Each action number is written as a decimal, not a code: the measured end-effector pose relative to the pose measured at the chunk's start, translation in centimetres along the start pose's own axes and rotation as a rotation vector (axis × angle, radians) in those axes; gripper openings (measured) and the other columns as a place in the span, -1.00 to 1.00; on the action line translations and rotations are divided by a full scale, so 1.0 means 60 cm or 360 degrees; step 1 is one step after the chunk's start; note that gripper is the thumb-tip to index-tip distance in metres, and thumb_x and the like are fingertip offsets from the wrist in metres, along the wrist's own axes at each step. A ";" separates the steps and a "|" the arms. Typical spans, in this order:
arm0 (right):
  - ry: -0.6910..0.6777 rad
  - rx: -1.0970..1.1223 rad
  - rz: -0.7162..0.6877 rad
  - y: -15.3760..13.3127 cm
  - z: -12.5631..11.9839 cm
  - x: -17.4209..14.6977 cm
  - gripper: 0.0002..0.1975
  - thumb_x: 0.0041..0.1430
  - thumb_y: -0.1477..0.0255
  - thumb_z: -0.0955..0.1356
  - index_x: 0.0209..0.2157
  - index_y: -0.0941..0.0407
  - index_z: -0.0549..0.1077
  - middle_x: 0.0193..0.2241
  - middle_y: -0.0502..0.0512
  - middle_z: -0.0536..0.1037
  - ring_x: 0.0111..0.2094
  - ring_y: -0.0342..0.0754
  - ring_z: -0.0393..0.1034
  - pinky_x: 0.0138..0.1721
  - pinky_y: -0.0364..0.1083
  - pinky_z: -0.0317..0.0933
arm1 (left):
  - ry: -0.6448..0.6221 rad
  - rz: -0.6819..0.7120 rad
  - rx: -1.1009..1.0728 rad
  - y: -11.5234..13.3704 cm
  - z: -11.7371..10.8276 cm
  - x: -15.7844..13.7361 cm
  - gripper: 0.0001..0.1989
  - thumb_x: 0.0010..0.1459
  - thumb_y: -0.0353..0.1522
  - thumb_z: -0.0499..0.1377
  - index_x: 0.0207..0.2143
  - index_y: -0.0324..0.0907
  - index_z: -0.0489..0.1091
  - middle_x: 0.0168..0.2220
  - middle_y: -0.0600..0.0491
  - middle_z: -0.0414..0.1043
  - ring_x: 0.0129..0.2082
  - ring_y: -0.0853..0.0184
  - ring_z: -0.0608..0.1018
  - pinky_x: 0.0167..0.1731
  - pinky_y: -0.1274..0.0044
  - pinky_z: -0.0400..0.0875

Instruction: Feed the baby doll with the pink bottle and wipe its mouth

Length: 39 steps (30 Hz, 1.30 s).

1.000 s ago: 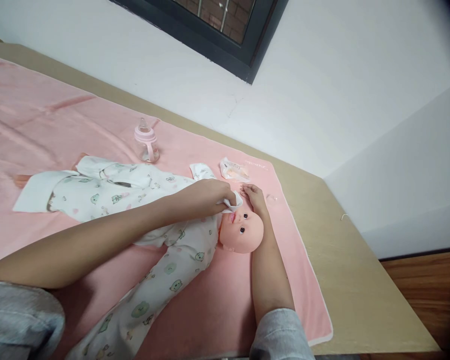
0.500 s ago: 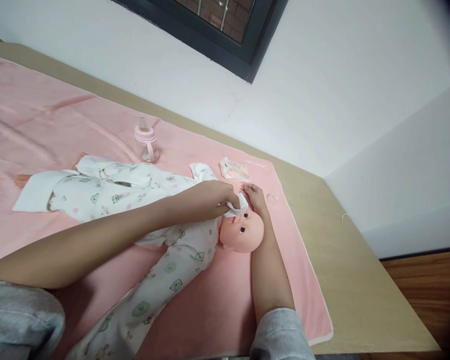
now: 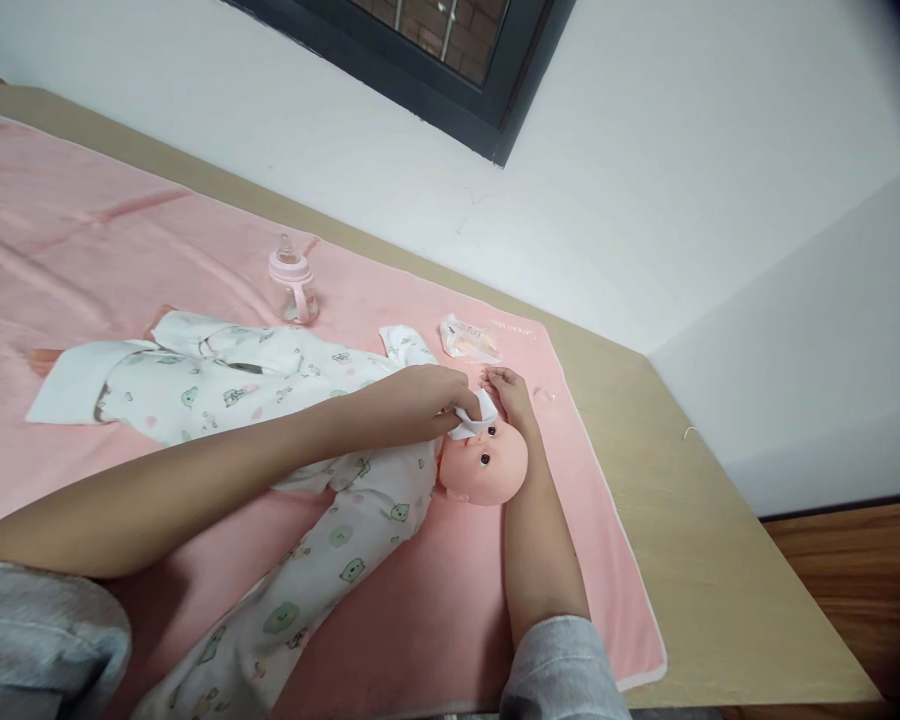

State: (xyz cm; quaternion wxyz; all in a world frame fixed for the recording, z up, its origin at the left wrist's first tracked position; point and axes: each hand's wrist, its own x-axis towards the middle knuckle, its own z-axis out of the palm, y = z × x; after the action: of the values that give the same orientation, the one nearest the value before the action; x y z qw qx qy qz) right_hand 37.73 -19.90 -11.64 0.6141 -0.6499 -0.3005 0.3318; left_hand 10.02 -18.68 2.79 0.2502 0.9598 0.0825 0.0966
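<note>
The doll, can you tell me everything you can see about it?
The doll has a smooth, bald head that looks like plastic, two dark eyes and a bit of pink mouth showing. Its white clothes look like cloth, printed with little green pictures. It lies face up on the pink blanket, bare feet peeking out at the picture's left. The left hand holds a white cloth over its lower face; the right forearm runs past its crown.
</note>
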 end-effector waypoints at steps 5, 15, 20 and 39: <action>0.0006 0.0040 0.0022 -0.002 0.001 0.000 -0.92 0.04 0.52 0.36 -0.36 0.14 0.50 -0.42 0.01 0.57 -0.37 -0.16 0.48 -0.06 -0.09 0.41 | 0.0007 -0.0012 0.0006 -0.002 0.001 0.002 -0.65 0.12 -0.59 0.05 -0.22 -0.14 0.56 -0.30 0.07 0.45 -0.29 0.33 0.47 -0.29 0.56 0.21; 0.0005 0.0017 0.0013 -0.003 0.000 -0.002 -0.91 0.05 0.51 0.38 -0.34 0.16 0.50 -0.40 0.03 0.59 -0.35 -0.16 0.48 -0.08 -0.10 0.40 | 0.0018 -0.0001 0.0053 -0.014 0.006 0.005 -0.69 0.17 -0.54 0.04 -0.21 -0.14 0.55 -0.28 0.05 0.46 -0.28 0.31 0.48 -0.31 0.55 0.22; -0.0001 0.0041 0.0004 -0.002 0.000 -0.002 -0.93 0.06 0.52 0.37 -0.35 0.16 0.50 -0.41 0.02 0.59 -0.35 -0.16 0.48 -0.09 -0.10 0.40 | 0.0031 0.0006 0.0045 -0.016 0.002 0.003 -0.68 0.16 -0.55 0.05 -0.21 -0.13 0.56 -0.27 0.06 0.48 -0.27 0.32 0.50 -0.31 0.56 0.23; 0.0027 -0.0002 0.0017 -0.008 0.003 -0.006 -0.95 0.07 0.56 0.39 -0.37 0.15 0.49 -0.42 0.02 0.57 -0.38 -0.18 0.48 -0.09 -0.10 0.43 | -0.0161 -0.0031 -0.0042 -0.017 -0.017 -0.006 -0.53 0.02 -0.65 0.06 -0.16 -0.06 0.57 -0.24 0.17 0.57 -0.26 0.35 0.54 -0.32 0.59 0.25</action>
State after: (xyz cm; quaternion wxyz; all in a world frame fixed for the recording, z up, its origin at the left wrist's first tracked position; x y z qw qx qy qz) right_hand 37.39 -20.06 -11.14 0.6145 -0.6546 -0.2922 0.3294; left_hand 9.32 -17.41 3.08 0.2675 0.9593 0.0780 0.0466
